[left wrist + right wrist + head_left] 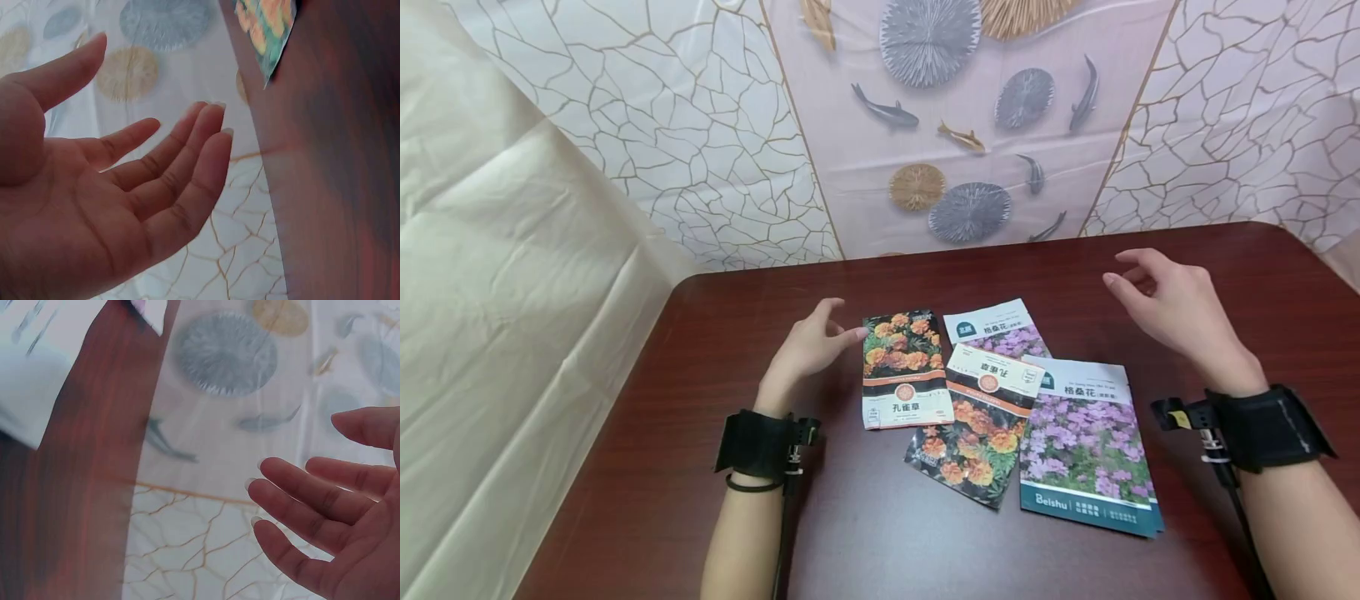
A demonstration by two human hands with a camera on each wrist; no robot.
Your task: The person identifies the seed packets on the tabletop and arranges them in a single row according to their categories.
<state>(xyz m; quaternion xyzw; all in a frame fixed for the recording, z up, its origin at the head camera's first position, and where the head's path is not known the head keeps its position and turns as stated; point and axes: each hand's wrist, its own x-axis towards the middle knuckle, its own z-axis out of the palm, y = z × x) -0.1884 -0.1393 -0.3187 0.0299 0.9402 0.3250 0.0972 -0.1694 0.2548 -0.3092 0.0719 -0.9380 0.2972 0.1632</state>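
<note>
In the head view several flower seed packets lie on the dark red table. An orange marigold packet sits upright at the left. A second marigold packet is turned the other way round and overlaps a purple-flower packet behind it. At the right, another purple-flower packet rests on one more, whose edge peeks out. My left hand is beside the left marigold packet, thumb tip at its edge, fingers relaxed and holding nothing. My right hand hovers right of the packets, fingers loosely bent, with nothing in it.
The table ends at a back edge against a hanging cloth printed with fish and discs. Pale fabric drapes along the left side. Black straps with small cameras and cables circle both wrists.
</note>
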